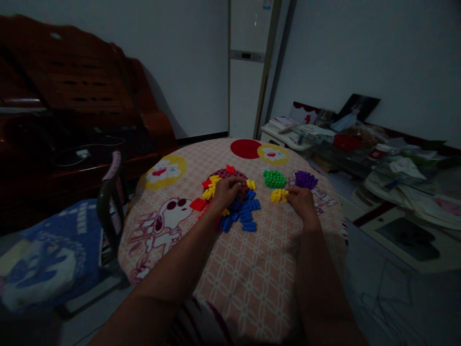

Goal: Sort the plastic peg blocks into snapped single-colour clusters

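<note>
Small peg-like plastic pieces lie on a round table. My left hand [227, 191] is over a mixed pile, its fingers bent together above a dark red dotted round surface [224, 174]; what they hold, if anything, is hidden. Around it lie blue pieces [246, 214], yellow pieces [210, 190] and red pieces [198, 204]. My right hand [301, 199] pinches at the right edge of a small yellow cluster [278, 195], its fingertips closed on a yellow piece. Behind that hand stand a tight green cluster [274, 179] and a purple cluster [306, 179].
A patterned cloth [248, 269] covers the table. At left are a chair [111, 206] with a blue cushion [54, 250] and a wooden bench [82, 91]. A cluttered glass-topped cabinet [324, 139] stands at right. A tall white air conditioner [247, 86] stands behind the table.
</note>
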Tool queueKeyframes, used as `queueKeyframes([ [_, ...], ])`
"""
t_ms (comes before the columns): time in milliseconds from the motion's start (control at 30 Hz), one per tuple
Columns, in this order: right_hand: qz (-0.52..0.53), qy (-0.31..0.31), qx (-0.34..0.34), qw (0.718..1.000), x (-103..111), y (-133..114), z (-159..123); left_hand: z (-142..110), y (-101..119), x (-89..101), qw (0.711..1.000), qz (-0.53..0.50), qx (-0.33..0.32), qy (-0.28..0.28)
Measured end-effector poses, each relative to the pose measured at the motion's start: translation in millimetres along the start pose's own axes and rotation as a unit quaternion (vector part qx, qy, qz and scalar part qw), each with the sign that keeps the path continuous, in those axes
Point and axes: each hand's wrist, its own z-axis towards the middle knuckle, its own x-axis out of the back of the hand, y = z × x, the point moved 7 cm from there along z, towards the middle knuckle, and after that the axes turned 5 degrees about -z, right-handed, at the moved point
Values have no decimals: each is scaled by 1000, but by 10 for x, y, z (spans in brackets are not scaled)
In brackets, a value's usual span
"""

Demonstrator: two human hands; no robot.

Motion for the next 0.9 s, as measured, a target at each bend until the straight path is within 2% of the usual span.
queueKeyframes([
  [100, -5, 1, 14, 1000, 2, -25, -3, 9, 11, 41, 1000, 1, 2, 6],
  [200, -5, 1, 9, 1000, 3, -26, -9, 40, 31, 188, 999, 8, 2, 39],
  [333, 8, 8, -8, 1000, 28, -18, -23, 69, 59, 606, 991, 49, -5, 123],
  [433, -6, 62, -27, 998, 103, 1, -21, 45, 71, 981, 966, 153, -17, 206],
  [500, -10, 109, -26, 994, 153, -13, -18, 46, 29, 1104, 952, 221, -6, 212],
  [600, 9, 152, -22, 988, 177, -59, -21, 92, -86, 1068, 936, 314, 15, 158],
  [700, 19, 163, -11, 986, 159, -129, -38, 138, -167, 955, 910, 394, 15, 129],
  [767, 27, 157, 0, 987, 133, -167, -47, 162, -204, 893, 900, 421, 11, 115],
  [900, 48, 141, 2, 989, 82, -193, -51, 166, -215, 836, 897, 432, -6, 93],
])
